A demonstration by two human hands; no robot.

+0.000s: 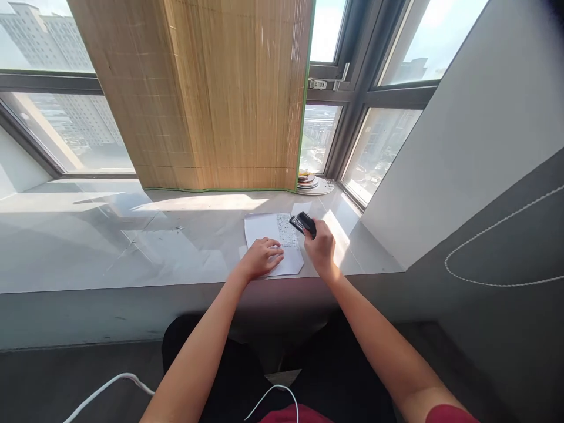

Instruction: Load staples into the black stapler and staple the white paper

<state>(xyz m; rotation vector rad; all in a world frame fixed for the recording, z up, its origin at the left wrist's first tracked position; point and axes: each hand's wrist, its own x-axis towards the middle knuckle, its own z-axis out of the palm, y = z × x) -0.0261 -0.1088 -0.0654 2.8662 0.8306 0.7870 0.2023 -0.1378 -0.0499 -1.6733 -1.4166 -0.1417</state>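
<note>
A few white sheets of paper (259,225), one bearing dense dark writing, lie on the pale window sill in front of me. My left hand (263,257) rests flat on the lower part of the sheets, fingers stretched toward the right. In my right hand (321,244) is a small black stapler (303,224), its jaws pointing left over the upper right corner of the papers. From here I cannot tell whether the jaws touch the sheets.
A bamboo blind (220,94) hangs over the window down to the glossy sill (145,247). Stacked plates (308,182) stand in the window corner. A white beaded cord (476,283) loops at the right, and a white cable (118,377) runs at lower left.
</note>
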